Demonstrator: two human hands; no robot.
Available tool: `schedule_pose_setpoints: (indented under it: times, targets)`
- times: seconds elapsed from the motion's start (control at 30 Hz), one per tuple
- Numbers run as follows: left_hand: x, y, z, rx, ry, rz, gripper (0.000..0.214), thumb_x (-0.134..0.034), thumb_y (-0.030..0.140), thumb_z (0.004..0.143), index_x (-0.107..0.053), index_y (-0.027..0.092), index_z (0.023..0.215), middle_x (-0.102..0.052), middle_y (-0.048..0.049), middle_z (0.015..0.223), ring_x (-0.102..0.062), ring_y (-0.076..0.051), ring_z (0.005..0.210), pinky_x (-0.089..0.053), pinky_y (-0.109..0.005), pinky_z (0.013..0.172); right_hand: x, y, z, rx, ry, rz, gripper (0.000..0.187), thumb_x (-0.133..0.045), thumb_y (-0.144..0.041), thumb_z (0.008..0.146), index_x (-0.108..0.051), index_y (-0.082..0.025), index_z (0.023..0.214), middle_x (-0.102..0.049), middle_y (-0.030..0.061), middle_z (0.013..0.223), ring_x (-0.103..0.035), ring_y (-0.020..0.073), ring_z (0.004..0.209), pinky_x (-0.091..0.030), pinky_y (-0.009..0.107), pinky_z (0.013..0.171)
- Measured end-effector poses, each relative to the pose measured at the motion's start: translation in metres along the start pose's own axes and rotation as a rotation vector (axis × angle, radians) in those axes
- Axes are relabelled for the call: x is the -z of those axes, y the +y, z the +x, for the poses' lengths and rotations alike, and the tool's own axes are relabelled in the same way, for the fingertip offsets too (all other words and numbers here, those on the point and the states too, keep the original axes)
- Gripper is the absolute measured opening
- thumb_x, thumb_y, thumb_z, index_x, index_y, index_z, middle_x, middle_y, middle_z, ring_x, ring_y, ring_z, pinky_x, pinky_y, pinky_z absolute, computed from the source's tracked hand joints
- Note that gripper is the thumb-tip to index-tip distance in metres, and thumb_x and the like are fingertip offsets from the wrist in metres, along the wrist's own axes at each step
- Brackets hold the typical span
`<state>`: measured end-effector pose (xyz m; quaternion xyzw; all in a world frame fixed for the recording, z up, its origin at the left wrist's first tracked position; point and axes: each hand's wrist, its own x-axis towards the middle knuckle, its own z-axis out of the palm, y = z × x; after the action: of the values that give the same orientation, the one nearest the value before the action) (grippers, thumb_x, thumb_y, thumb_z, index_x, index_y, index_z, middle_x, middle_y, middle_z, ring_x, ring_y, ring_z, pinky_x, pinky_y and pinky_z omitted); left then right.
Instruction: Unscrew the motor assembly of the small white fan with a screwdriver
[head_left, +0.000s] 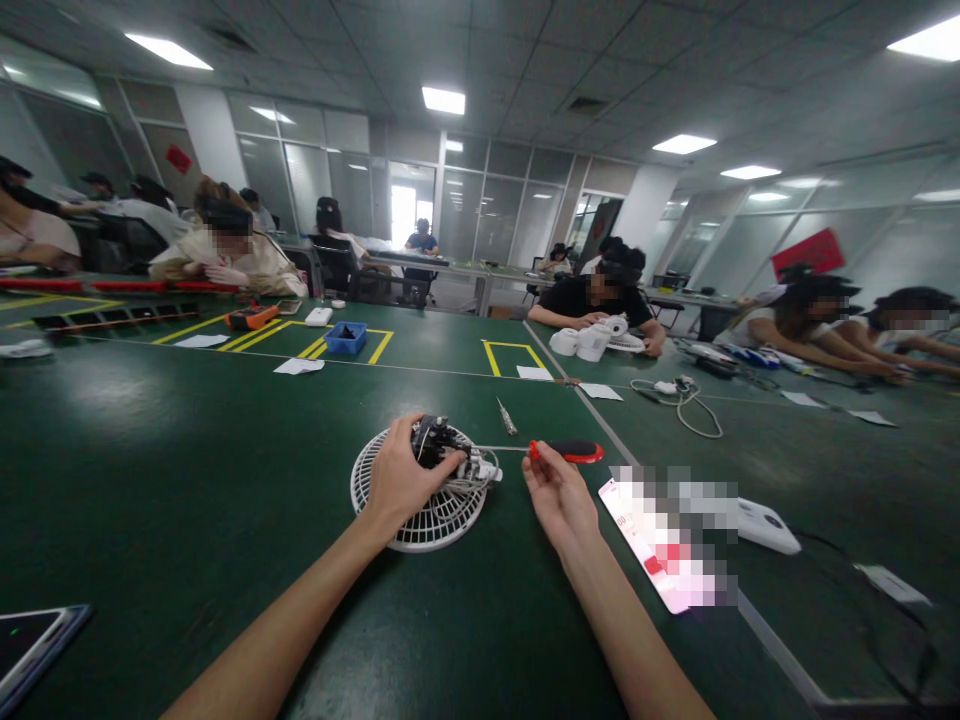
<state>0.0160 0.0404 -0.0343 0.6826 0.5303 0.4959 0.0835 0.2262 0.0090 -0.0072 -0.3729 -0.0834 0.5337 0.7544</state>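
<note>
A round white fan grille [435,520] lies flat on the green table [187,480]. On it sits a small black motor unit with white wires [450,450]. My left hand [401,480] is closed around that unit from the left. My right hand [559,495] grips the red and black handle of a screwdriver [570,451], whose thin shaft points left to the motor unit. A second small screwdriver [507,417] lies loose just behind.
A white device [765,525] and a blurred card lie right of my hand. A phone [30,640] sits at the near left edge. Farther off are a blue bin [346,338], a white cable [686,400], paper slips and several seated people working.
</note>
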Motion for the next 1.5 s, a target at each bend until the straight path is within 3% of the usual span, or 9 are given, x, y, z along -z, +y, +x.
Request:
schedule_pose_setpoints:
  times: [0.4,0.57,0.63,0.77,1.3,1.5]
  targets:
    - [-0.0001,0.0004,0.0004,0.004,0.000,-0.008,0.065,-0.078,0.056,0.077,-0.054,0.020,0.126,-0.064,-0.0103,0.120,-0.064,-0.029,0.111,-0.053,-0.046,0.095,-0.0030,-0.0014,-0.0039,-0.007,-0.041,0.047,0.035,-0.068,0.003,0.064,-0.061,-0.022,0.087,-0.076,0.0016,0.085,-0.075,0.0153,0.087,-0.062,0.026,0.082]
    - [-0.0010,-0.0012,0.0001,-0.008,0.008,-0.013,0.064,-0.078,0.055,0.078,-0.054,0.021,0.125,-0.064,-0.0100,0.119,-0.064,-0.029,0.109,-0.053,-0.047,0.094,-0.0009,-0.0016,-0.0048,-0.032,0.022,-0.037,0.015,-0.074,-0.015,0.076,-0.061,-0.021,0.082,-0.069,-0.0007,0.071,-0.068,0.0135,0.065,-0.062,0.026,0.066]
    - [-0.0009,-0.0012,-0.0001,-0.009,0.010,-0.017,0.064,-0.077,0.056,0.078,-0.054,0.021,0.125,-0.064,-0.0101,0.119,-0.064,-0.029,0.109,-0.053,-0.047,0.095,0.0013,-0.0006,-0.0031,-0.035,0.026,-0.088,0.014,-0.076,-0.018,0.076,-0.063,-0.020,0.080,-0.068,-0.0014,0.068,-0.064,0.0119,0.059,-0.059,0.023,0.059]
    - [-0.0005,-0.0008,-0.0001,-0.008,0.013,-0.019,0.064,-0.076,0.058,0.078,-0.054,0.022,0.125,-0.064,-0.0100,0.119,-0.064,-0.030,0.109,-0.053,-0.048,0.094,0.0040,0.0022,-0.0007,-0.018,-0.009,-0.114,0.019,-0.081,-0.019,0.073,-0.064,-0.021,0.080,-0.068,-0.0010,0.069,-0.066,0.0133,0.064,-0.058,0.022,0.061]
    - [-0.0022,-0.0013,-0.0003,0.008,0.004,-0.006,0.066,-0.077,0.059,0.077,-0.054,0.020,0.126,-0.064,-0.0104,0.119,-0.063,-0.029,0.110,-0.052,-0.047,0.097,0.0049,0.0020,0.0010,0.018,0.008,-0.081,0.014,-0.068,-0.009,0.065,-0.060,-0.020,0.069,-0.070,0.0003,0.069,-0.069,0.0141,0.069,-0.061,0.026,0.070]
    - [-0.0011,-0.0011,-0.0001,0.009,-0.003,-0.010,0.066,-0.076,0.061,0.078,-0.054,0.021,0.126,-0.064,-0.0102,0.118,-0.064,-0.030,0.109,-0.053,-0.048,0.094,0.0043,0.0007,0.0010,0.015,-0.003,-0.039,0.027,-0.058,0.001,0.059,-0.057,-0.021,0.074,-0.071,-0.0007,0.074,-0.073,0.0151,0.079,-0.062,0.026,0.076]
